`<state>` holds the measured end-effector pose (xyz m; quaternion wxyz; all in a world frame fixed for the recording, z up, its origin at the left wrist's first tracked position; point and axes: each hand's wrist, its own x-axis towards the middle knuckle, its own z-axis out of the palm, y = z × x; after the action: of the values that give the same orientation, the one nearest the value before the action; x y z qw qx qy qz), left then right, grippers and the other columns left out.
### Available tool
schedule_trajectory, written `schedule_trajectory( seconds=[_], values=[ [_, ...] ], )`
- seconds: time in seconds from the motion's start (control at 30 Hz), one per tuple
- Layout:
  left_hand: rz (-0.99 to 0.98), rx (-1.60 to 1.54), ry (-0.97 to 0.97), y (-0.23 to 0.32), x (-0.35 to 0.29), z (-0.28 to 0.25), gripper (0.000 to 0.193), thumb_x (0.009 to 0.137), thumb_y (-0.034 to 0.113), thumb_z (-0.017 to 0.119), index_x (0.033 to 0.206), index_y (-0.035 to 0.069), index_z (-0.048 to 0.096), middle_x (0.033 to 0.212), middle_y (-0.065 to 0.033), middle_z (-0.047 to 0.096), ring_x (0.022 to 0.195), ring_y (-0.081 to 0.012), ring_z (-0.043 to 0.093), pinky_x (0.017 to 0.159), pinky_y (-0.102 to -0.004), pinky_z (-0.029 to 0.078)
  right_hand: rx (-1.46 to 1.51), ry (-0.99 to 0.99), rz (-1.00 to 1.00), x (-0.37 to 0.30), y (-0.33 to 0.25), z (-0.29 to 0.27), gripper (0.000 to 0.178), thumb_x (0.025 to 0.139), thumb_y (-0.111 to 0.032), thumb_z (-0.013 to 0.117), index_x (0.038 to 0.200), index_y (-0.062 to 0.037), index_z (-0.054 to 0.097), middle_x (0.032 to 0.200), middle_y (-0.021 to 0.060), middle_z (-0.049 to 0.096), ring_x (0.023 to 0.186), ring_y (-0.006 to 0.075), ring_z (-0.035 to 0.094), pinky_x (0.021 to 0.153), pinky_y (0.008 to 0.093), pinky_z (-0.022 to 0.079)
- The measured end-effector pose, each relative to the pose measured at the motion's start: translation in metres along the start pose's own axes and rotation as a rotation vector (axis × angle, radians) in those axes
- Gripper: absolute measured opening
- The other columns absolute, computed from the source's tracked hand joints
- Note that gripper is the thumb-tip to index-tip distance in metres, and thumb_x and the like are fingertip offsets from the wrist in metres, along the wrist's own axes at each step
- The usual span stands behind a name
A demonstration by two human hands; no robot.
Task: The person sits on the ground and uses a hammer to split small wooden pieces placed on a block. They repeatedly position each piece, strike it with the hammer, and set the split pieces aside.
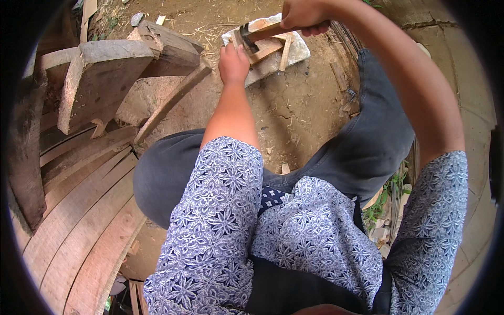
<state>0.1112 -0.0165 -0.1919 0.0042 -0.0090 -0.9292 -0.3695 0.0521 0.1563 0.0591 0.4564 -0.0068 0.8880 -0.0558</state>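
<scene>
Hammer [252, 35] points left, gripped by right hand [303, 16]; left hand [233, 63] steadies wood [265, 50].

A wooden-handled hammer [253, 35] with dark head sits over small wood pieces [268, 48] on a pale stone slab [299, 51].

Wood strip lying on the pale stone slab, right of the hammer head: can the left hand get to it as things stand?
Probably yes. The left hand already rests at the stone slab edge, and the wood strip lies bare close by; only the hammer in the right hand crosses between them.
</scene>
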Motion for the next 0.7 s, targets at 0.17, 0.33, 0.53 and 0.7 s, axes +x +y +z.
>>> schedule_trajectory(
  seconds=[0.17, 0.33, 0.53, 0.7],
  values=[
    [-0.060, -0.023, 0.063, -0.003, -0.002, 0.007, 0.030, 0.097, 0.024, 0.058, 0.119, 0.003, 0.056, 0.110, -0.0220, 0.062, 0.100, -0.0444, 0.061, 0.088, -0.0515, 0.050, 0.038, 0.059, 0.014, -0.007, -0.017, 0.021, 0.042, 0.091, -0.032, 0.058, 0.065, -0.0009, 0.068, 0.060, 0.0114, 0.064, 0.053, 0.0212, 0.061, 0.052, 0.0368, 0.049],
    [-0.058, -0.039, 0.030, 0.008, -0.006, -0.002, 0.037, 0.097, 0.023, 0.058, 0.129, 0.006, 0.054, 0.121, -0.0214, 0.061, 0.113, -0.0416, 0.058, 0.095, -0.0488, 0.047, 0.052, -0.095, 0.070, -0.005, -0.004, 0.002, 0.034, 0.094, -0.031, 0.060, 0.084, 0.0006, 0.067, 0.071, 0.0099, 0.066, 0.056, 0.0197, 0.060, 0.051, 0.0346, 0.049],
    [0.044, -0.033, 0.029, 0.008, -0.004, -0.006, 0.035, 0.096, 0.019, 0.059, 0.129, 0.010, 0.056, 0.123, -0.0169, 0.059, 0.114, -0.0397, 0.057, 0.096, -0.0472, 0.047, 0.073, -0.198, 0.084, 0.014, 0.013, -0.016, 0.032, 0.094, -0.033, 0.063, 0.085, -0.0027, 0.067, 0.071, 0.0072, 0.065, 0.057, 0.0173, 0.058, 0.053, 0.0328, 0.048],
    [0.108, 0.005, 0.038, 0.007, -0.002, -0.004, 0.035, 0.095, 0.018, 0.060, 0.129, 0.013, 0.058, 0.120, -0.0158, 0.059, 0.112, -0.0393, 0.058, 0.095, -0.0463, 0.047, 0.088, -0.237, 0.092, 0.012, 0.020, -0.022, 0.033, 0.096, -0.034, 0.062, 0.087, -0.0028, 0.069, 0.072, 0.0062, 0.066, 0.059, 0.0173, 0.058, 0.054, 0.0329, 0.047]
  ],
)
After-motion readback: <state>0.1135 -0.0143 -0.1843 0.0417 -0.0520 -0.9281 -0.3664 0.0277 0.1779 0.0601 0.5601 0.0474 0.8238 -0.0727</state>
